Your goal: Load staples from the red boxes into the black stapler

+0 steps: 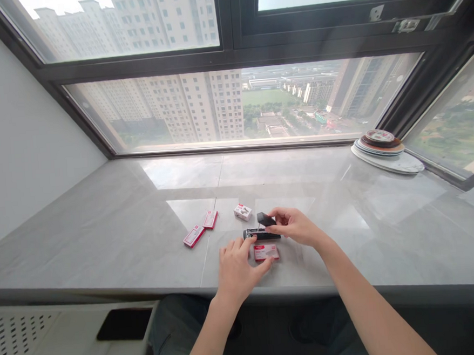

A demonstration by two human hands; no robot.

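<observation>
A black stapler [261, 234] lies on the grey stone sill with its top arm [265, 219] swung up, baring the metal staple channel. My right hand [292, 226] grips it from the right, thumb and fingers around the raised part. From the near left, my left hand [237, 266] reaches in with fingers spread; a fingertip rests at the stapler's base, and the thumb lies at the lower edge of a red and white box [265, 252]. Just beyond the stapler stands a small white box [243, 212] with a picture of clips on it.
Two red and white boxes, a nearer one [194, 236] and a farther one [210, 220], lie left of my hands. Round mats or plates [387, 153] are stacked at the back right. A dark phone-like slab [124, 324] rests on a white surface below the sill's front edge.
</observation>
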